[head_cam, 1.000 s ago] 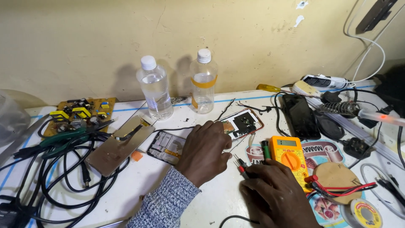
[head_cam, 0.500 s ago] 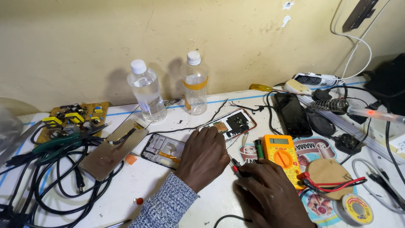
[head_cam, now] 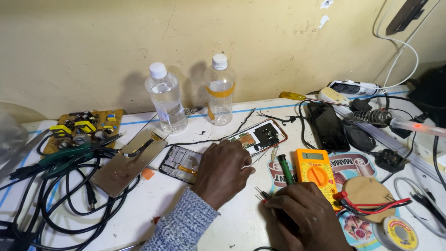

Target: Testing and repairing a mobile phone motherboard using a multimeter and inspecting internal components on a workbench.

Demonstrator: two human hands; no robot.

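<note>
Resting palm-down on the white table, the left hand covers part of the opened phone frame, fingers curled loosely near the phone circuit board. The right hand is closed around what seems to be red and black probe leads, beside the orange multimeter.

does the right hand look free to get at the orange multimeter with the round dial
Probably yes, once it frees its fingers: the right hand lies beside the orange multimeter with the round dial, nothing between them, but it grips thin probe-like tools.
</note>
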